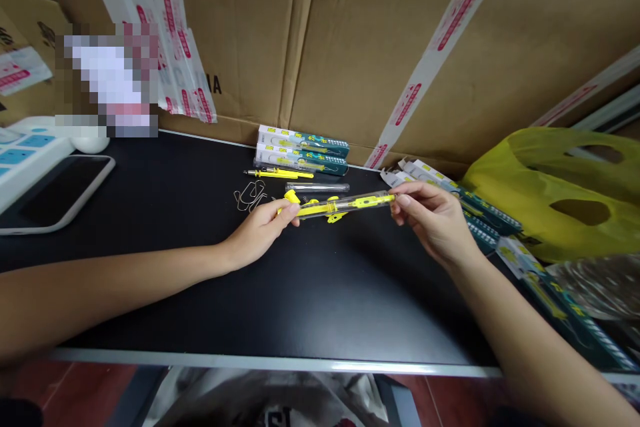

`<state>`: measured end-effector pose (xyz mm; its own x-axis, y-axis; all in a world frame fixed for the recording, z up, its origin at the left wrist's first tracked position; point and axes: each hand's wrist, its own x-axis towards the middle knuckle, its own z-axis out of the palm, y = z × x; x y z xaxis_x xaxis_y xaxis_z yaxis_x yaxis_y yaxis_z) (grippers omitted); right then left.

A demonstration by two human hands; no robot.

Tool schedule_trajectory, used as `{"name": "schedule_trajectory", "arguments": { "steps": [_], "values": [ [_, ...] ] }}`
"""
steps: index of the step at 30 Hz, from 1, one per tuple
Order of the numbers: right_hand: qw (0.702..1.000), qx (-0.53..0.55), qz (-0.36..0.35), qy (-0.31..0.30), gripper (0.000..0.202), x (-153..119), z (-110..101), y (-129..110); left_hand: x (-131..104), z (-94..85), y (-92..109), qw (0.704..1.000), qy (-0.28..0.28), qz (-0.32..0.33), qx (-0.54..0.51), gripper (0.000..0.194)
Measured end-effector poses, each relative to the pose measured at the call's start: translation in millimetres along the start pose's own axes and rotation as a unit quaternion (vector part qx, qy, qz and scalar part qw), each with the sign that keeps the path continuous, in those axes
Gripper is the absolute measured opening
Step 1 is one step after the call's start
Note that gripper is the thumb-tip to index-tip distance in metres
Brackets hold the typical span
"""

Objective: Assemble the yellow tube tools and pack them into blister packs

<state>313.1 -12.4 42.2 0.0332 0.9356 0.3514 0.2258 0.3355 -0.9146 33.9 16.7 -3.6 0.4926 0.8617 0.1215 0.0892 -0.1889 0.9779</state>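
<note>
Between my hands is a spring scale [345, 204], a clear tube with yellow parts inside, lying nearly level above the black table. My left hand [267, 227] pinches its left end, close to a yellow cap [291, 197]. At the right end, the fingertips of my right hand [433, 217] are closed on the tube. Behind it lie an empty-looking clear tube [317, 187] and a yellow stick-like inner part [280, 173]. Several bent metal hooks [251, 195] rest left of my left hand. Small yellow pieces [336, 217] show just beneath the tube, partly hidden.
Printed boxes [303, 159] are stacked at the table's back, with more boxes [560, 300] along the right. A yellow plastic bag [540, 213] stands at the far right. A phone [60, 193] and a white power strip [30, 147] sit left. Tall cardboard [240, 27] walls the back.
</note>
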Motion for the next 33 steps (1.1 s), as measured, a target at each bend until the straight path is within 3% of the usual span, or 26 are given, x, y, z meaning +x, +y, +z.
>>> {"name": "schedule_trajectory", "arguments": {
  "steps": [19,28,33],
  "values": [
    [0.995,0.082,0.042,-0.038,0.016,-7,12,-8,0,-0.1,2,1.0,-0.007,0.009,0.004,0.038],
    [0.994,0.099,0.019,-0.034,0.013,-10,14,-8,2,-0.8,-3,1.0,-0.019,0.003,-0.017,0.04],
    [0.994,0.107,0.005,-0.039,0.016,-11,15,-9,3,-0.2,2,0.996,-0.029,-0.019,-0.078,0.041]
  ]
}}
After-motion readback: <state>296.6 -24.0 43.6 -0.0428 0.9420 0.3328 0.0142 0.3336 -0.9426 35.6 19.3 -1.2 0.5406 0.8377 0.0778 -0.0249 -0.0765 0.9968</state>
